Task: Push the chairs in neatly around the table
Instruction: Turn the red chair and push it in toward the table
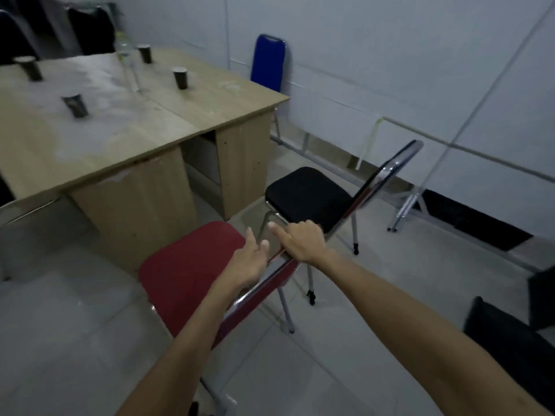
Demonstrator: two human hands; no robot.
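A red-seated chair (186, 271) with a chrome frame stands just below the near corner of the wooden table (180, 115). My right hand (300, 241) is curled over the top of its backrest, forefinger stretched out. My left hand (250, 261) rests on the same backrest a little to the left, fingers loosely spread; whether it grips is unclear. A black-seated chair (306, 196) stands beyond, right of the table corner, turned at an angle. A blue chair (268, 64) sits against the wall at the table's far right end.
Several dark cups (75, 105) and a clear bottle (129, 64) stand on the table. Dark chairs (90, 28) are behind its far side. A metal rail (450, 145) runs along the wall. A black object (510, 340) lies on the floor at right.
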